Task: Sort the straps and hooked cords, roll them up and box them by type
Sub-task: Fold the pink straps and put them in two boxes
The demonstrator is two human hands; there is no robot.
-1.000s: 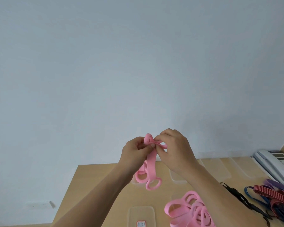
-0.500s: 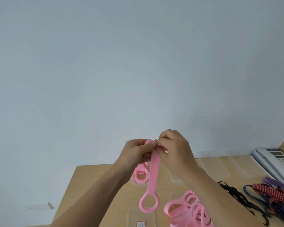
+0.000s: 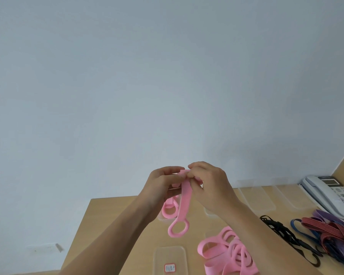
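I hold a pink strap (image 3: 184, 203) up above the table, its top end pinched between my left hand (image 3: 163, 185) and my right hand (image 3: 209, 185). The strap hangs down and ends in a ring near the table. Another pink loop of it shows behind my left wrist. A pile of loose pink straps (image 3: 226, 253) lies on the table at the lower right. Further right lie a black hooked cord (image 3: 282, 233) and a bundle of red, blue and purple hooked cords (image 3: 330, 235).
The wooden table (image 3: 107, 225) has clear plastic boxes (image 3: 256, 197) along its back and a clear lid with a red label (image 3: 170, 261) near the front. A white desk phone (image 3: 330, 193) stands at the right. A plain wall fills the background.
The bunched strap has unfolded and now hangs straight down with its ring at the bottom. Both hands stay together at its top end.
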